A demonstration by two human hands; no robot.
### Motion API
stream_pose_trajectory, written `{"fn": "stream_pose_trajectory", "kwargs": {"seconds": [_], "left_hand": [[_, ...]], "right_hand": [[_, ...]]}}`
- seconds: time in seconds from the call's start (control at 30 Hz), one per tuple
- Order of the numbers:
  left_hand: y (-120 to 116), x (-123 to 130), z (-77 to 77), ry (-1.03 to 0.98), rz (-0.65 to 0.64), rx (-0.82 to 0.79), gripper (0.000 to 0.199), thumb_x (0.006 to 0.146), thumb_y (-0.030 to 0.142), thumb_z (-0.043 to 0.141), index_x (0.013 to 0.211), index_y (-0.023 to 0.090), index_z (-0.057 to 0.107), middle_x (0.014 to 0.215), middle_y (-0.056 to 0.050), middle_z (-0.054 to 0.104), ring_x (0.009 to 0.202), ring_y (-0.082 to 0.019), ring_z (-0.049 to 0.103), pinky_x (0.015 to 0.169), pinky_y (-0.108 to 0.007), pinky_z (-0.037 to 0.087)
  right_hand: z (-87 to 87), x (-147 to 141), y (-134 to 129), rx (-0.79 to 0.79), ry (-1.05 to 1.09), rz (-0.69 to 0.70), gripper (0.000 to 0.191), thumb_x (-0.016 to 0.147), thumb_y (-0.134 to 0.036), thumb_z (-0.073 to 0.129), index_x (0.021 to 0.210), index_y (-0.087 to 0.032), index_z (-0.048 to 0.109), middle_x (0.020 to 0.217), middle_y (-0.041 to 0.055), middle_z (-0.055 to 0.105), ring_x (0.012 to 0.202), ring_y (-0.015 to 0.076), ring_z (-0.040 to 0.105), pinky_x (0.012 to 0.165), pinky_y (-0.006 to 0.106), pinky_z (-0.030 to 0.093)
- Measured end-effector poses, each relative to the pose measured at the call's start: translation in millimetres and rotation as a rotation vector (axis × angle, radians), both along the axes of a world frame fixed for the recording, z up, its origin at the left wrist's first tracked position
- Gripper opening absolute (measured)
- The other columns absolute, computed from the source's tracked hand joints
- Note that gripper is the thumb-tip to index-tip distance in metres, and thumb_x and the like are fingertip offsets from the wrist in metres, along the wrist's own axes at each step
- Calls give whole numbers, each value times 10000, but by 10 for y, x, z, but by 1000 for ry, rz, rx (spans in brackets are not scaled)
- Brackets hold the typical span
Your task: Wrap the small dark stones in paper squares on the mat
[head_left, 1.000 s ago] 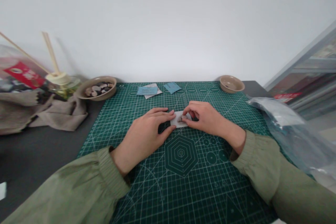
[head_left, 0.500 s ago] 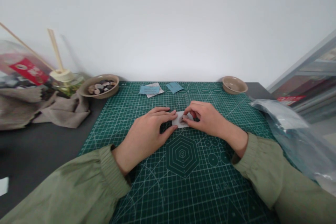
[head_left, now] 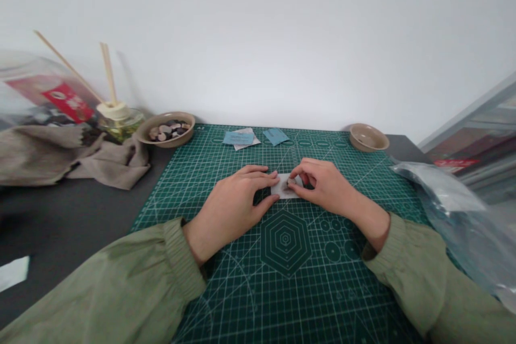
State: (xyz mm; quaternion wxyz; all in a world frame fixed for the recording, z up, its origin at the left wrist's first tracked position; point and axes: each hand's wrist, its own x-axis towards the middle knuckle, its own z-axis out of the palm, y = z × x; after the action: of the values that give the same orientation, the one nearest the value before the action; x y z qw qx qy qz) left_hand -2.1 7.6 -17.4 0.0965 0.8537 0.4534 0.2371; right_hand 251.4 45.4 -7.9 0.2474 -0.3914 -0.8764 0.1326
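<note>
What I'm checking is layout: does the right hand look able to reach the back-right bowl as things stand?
Probably yes: only the flat cutting mat shows between the right hand and the bowl. That hand seems to pinch a small piece at the white slip, though.

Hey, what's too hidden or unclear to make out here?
In the head view:
- Small grey object: mostly covered by the right hand.
- White paper, right end: behind the same hand.
- Blue packets, print: too small and blurred.
- Clear plastic bag: cut off by the right edge.
</note>
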Motion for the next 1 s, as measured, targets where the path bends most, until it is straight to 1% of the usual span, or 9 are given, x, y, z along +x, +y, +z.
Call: {"fn": "stream_pose_trajectory", "kwargs": {"seconds": [0.13, 0.23, 0.37, 0.5, 0.63, 0.77, 0.87, 0.93, 1.0], "left_hand": [[5, -4, -8, -5, -2, 13, 361, 1027, 385, 680, 1372, 312, 757, 1395, -8, 767, 1403, -277, 644, 1142, -498, 587], [1, -8, -3, -3, -8, 1, 365, 1022, 369, 687, 1376, 312, 755, 1403, -6, 764, 1408, -275, 640, 1144, -491, 587], [-4, -8, -1, -7, -11, 4, 366, 1013, 354, 698, 1371, 300, 756, 1415, -10, 757, 1413, -275, 634, 1148, -489, 584], [0, -7, -2, -4, -8, 8, 362, 1015, 364, 695, 1366, 296, 757, 1407, -16, 761, 1400, -283, 645, 1138, -498, 589], [5, -10, 3, 0, -6, 9, 353, 1028, 381, 677, 1363, 304, 758, 1394, -7, 768, 1394, -275, 650, 1136, -497, 592], [9, -12, -2, 11, -9, 4, 352, 1027, 384, 679, 1361, 302, 758, 1404, 1, 763, 1406, -269, 639, 1136, -497, 592], [11, -9, -8, 7, -12, 12, 358, 1024, 381, 682, 1364, 300, 759, 1405, -9, 762, 1404, -275, 641, 1138, -494, 589], [12, -7, -7, 5, -12, 13, 360, 1026, 383, 679, 1368, 303, 759, 1404, -11, 763, 1401, -278, 643, 1138, -495, 589], [11, -5, -2, 2, -10, 15, 360, 1024, 388, 680, 1364, 304, 761, 1399, -8, 765, 1392, -278, 650, 1134, -498, 594]], "right_hand": [[-12, -82, -21, -20, 23, 59, 82, 934, -206, 784, 988, -180, 727, 817, -16, 601, 730, 136, 559, 692, 274, 406], [-7, -36, -77, -38, 12, 95, 80, 944, -210, 772, 1009, -190, 730, 825, -18, 598, 733, 136, 559, 695, 273, 413], [0, 62, -72, -17, -13, 55, 51, 944, -213, 771, 970, -198, 730, 779, -31, 568, 685, 130, 518, 668, 278, 386], [-8, 5, 6, 12, -5, 4, 66, 940, -226, 783, 956, -193, 727, 769, -30, 566, 685, 131, 521, 669, 280, 384], [-15, -66, -10, -5, 12, 49, 70, 937, -209, 777, 971, -183, 722, 809, -19, 591, 727, 135, 564, 699, 274, 417], [-4, 26, -85, -4, -5, 89, 72, 946, -207, 763, 1006, -192, 728, 815, -22, 586, 727, 134, 556, 685, 266, 413], [-1, 83, -66, 11, -18, 52, 62, 945, -219, 769, 978, -197, 722, 782, -30, 568, 693, 131, 527, 666, 273, 388], [-10, 59, -22, 19, -11, 17, 69, 948, -235, 774, 957, -192, 721, 770, -30, 565, 680, 130, 517, 663, 278, 381], [-23, -3, 15, 13, 8, 14, 80, 946, -241, 780, 968, -187, 726, 775, -28, 571, 694, 133, 532, 674, 278, 392]]}}
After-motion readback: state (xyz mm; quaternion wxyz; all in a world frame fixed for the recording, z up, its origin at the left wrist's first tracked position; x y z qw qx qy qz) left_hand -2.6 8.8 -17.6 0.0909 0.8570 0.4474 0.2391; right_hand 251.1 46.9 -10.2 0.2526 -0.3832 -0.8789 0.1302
